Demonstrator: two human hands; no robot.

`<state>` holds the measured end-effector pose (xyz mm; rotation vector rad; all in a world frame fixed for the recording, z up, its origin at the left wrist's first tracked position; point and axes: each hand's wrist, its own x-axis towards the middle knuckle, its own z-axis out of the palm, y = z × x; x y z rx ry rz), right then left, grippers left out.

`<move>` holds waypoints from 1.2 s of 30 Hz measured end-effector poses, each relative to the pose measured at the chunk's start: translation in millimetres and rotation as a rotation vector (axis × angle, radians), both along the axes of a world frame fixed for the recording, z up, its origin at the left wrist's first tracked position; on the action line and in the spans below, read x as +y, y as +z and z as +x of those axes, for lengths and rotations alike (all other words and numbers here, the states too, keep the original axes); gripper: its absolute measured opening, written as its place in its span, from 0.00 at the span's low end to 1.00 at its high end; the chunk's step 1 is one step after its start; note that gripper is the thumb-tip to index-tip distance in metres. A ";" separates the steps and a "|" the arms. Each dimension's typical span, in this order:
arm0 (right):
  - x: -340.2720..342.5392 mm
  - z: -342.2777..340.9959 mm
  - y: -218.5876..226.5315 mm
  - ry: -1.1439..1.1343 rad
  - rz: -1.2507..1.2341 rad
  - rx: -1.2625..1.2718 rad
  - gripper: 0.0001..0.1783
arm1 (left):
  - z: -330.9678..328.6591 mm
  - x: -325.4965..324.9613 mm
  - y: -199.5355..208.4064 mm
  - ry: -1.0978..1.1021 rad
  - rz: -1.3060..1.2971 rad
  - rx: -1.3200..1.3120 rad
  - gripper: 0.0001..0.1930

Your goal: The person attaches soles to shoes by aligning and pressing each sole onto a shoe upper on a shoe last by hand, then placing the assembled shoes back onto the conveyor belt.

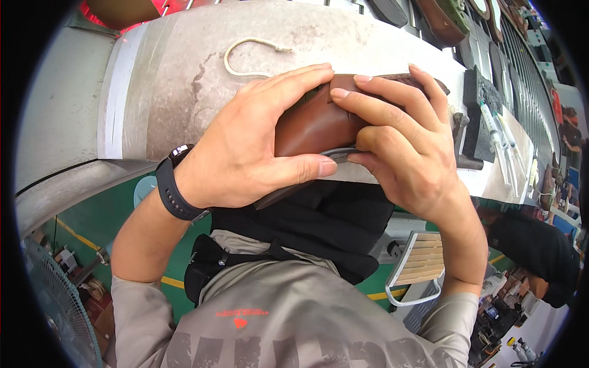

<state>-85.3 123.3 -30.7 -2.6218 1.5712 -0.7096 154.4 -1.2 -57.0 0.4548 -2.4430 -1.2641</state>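
Note:
A brown leather shoe (310,126) is held between my two hands over the near edge of the worktable. My left hand (254,138) wraps its left end, with the thumb pressed along the lower edge. The fingers of my right hand (408,132) lie across the shoe's upper, while the thumb and a bent finger pinch at the lower edge. Along that edge shows a dark sole (338,153), partly hidden by my thumbs. Whether the sole is fixed all along the shoe, I cannot tell.
A bent whitish hook-shaped piece (228,61) lies on the worktable (178,80) beyond my left hand. At right are a black block (478,116) and several syringes (500,138). Shoes (445,24) sit on a roller rack behind. A slatted chair (420,257) and another person (534,251) are right.

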 end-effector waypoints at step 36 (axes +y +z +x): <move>-24.1 -41.0 33.0 -0.167 0.387 -0.167 0.44 | -17.7 11.8 -0.7 0.132 -0.106 0.023 0.41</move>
